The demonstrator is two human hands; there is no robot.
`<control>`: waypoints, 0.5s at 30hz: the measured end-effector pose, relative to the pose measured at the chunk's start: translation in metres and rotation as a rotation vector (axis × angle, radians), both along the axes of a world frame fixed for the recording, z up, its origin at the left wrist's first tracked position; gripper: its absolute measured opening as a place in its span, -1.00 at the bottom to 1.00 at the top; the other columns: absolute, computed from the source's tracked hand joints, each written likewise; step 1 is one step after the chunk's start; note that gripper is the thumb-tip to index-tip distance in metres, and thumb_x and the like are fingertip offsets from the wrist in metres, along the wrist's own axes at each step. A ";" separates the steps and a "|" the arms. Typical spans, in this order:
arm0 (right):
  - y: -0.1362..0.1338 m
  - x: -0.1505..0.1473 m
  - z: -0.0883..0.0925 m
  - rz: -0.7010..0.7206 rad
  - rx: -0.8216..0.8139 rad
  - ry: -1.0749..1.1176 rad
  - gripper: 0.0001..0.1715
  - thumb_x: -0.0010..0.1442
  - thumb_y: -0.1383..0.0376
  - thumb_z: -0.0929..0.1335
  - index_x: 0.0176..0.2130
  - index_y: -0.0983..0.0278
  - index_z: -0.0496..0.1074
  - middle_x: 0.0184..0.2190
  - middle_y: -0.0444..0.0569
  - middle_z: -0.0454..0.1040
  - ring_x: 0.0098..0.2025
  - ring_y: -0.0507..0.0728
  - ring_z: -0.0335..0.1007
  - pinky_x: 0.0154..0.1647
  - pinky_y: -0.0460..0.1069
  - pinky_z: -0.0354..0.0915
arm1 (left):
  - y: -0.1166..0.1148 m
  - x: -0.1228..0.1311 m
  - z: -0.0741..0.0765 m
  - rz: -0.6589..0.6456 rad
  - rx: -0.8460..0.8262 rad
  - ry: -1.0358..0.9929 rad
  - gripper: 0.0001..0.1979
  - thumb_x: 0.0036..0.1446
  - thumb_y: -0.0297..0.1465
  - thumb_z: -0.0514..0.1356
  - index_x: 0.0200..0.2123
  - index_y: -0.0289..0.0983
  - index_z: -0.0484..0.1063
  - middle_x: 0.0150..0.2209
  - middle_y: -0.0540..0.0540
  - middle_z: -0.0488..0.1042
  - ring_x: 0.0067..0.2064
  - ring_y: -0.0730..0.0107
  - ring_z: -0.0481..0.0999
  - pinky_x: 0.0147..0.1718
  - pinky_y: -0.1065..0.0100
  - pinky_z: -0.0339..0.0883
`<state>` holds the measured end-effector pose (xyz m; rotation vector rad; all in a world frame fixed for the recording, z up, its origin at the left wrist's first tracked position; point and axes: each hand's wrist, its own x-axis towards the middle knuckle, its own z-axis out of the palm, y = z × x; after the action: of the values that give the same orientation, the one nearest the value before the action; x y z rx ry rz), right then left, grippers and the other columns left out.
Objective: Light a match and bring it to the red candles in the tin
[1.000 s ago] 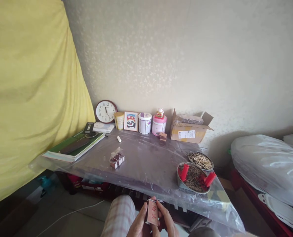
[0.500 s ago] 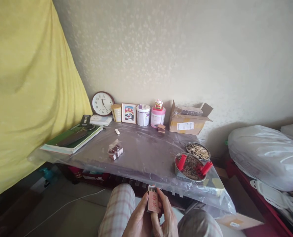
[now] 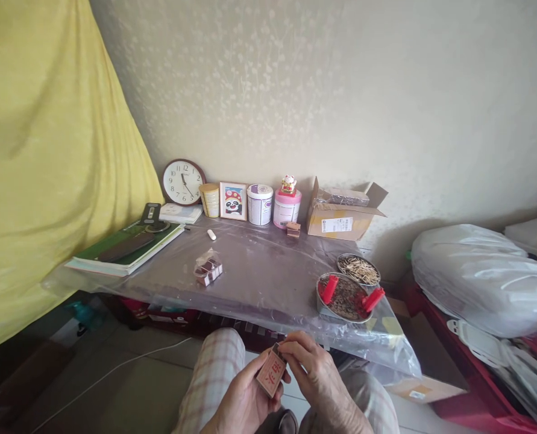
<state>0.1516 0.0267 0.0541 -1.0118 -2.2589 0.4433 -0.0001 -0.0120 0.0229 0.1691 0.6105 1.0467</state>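
Observation:
Over my lap, my left hand (image 3: 243, 401) holds a small pink matchbox (image 3: 271, 375) with red characters, tilted to the left. My right hand (image 3: 313, 377) pinches the box's top end with thumb and fingertips. Both hands hover in front of the near edge of a low table (image 3: 268, 283) covered in clear plastic. On the table's right side stands a metal dish (image 3: 344, 298) of dark bits with two red pieces in it. Behind it is a second metal dish (image 3: 358, 269) of pale matchsticks. A wrapped bundle of matchboxes (image 3: 207, 269) lies left of centre.
Along the wall stand a clock (image 3: 184, 181), a yellow tin (image 3: 210, 200), a framed picture (image 3: 232, 201), two canisters (image 3: 272, 207) and an open cardboard box (image 3: 343, 212). Books with a phone (image 3: 126, 250) lie at left. Yellow cloth (image 3: 46, 150) hangs left; plastic-wrapped bundles (image 3: 480, 277) sit right.
The view has dropped, so my hands show more fully. The matchbox has tipped from upright to slanting left, and my right hand has moved up onto its top end.

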 end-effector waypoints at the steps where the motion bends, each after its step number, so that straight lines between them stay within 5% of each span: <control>1: 0.001 -0.001 0.002 0.012 0.031 -0.082 -0.80 0.31 0.41 0.24 -0.20 0.20 0.43 -0.24 -0.06 0.46 -0.27 0.05 0.45 -0.28 -0.10 0.37 | 0.000 0.001 0.000 0.003 0.012 0.018 -0.72 0.21 -0.30 0.06 -0.33 -0.36 0.47 -0.50 -0.13 0.53 -0.58 0.48 0.39 -0.60 0.45 0.10; 6: 0.003 -0.003 0.010 0.085 0.202 -0.399 -0.84 0.18 0.48 0.37 -0.38 0.24 0.38 -0.39 -0.13 0.43 -0.42 0.05 0.40 -0.48 -0.11 0.27 | 0.002 0.000 -0.001 -0.050 0.023 0.089 -0.68 0.20 -0.26 0.04 -0.39 -0.35 0.48 -0.56 -0.08 0.48 -0.65 0.51 0.32 -0.67 0.45 0.01; 11: 0.008 0.000 0.005 0.162 0.297 -0.440 -0.77 0.11 0.46 0.43 -0.44 0.23 0.32 -0.41 -0.17 0.43 -0.46 0.03 0.37 -0.49 -0.11 0.21 | 0.007 -0.005 -0.010 -0.220 0.011 0.070 -0.63 0.16 -0.20 0.08 -0.45 -0.38 0.48 -0.55 -0.11 0.49 -0.65 0.54 0.35 -0.66 0.48 0.06; 15: 0.010 0.002 0.005 0.196 0.320 -0.462 -0.74 0.05 0.49 0.45 -0.45 0.23 0.31 -0.42 -0.17 0.45 -0.47 0.04 0.37 -0.52 -0.09 0.20 | 0.009 -0.008 -0.023 -0.235 0.093 0.028 -0.69 0.15 -0.24 0.08 -0.38 -0.36 0.48 -0.54 -0.16 0.54 -0.58 0.46 0.40 -0.56 0.44 0.15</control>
<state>0.1532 0.0363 0.0591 -0.7876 -2.7396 -0.0913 -0.0079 -0.0028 0.0003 0.3300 0.5529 0.8470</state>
